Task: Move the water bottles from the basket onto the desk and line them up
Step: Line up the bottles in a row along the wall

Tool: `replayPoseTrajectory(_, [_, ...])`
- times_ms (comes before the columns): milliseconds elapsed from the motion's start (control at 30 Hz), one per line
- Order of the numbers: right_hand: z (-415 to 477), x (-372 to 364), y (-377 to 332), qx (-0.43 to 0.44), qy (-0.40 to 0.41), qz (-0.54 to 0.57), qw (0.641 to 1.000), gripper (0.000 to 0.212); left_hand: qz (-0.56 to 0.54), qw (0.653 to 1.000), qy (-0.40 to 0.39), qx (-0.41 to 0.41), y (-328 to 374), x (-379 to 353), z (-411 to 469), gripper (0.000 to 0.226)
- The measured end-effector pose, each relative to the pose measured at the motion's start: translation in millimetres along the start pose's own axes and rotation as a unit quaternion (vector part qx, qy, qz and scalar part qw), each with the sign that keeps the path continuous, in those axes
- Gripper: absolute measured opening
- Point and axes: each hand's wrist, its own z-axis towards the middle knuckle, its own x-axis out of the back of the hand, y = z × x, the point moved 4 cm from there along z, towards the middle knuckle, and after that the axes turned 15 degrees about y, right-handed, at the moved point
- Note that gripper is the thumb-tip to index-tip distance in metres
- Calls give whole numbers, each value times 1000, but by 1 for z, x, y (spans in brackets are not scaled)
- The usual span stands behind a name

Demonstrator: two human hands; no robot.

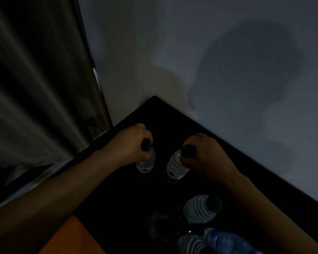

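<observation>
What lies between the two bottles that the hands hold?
Only bare black desk, seen in the head view, between the clear green-capped bottle in the left hand and the ribbed bottle in the right hand.

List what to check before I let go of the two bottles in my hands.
1. Left hand gripping the neck of the clear plastic bottle with the dark green cap: ok.
2. Right hand gripping the neck of the clear ribbed bottle with the dark cap: ok.
3. Gap between the two held bottles: ok, they are apart.
4. Both bases resting on the black desk top: cannot tell, too dark.
5. Held pair in line with the nearer green-capped ribbed bottle: not ok, it stands off their line.
</observation>
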Motion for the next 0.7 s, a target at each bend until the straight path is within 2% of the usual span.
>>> replayPoseTrajectory(367, [69, 35, 38, 0, 99, -17, 995, 16, 51, 997, 35, -41, 4, -7, 145, 33])
replayPoseTrajectory(700, [106, 31, 71, -28, 110, -15, 993, 22, 77, 996, 0, -41, 0, -31, 244, 35])
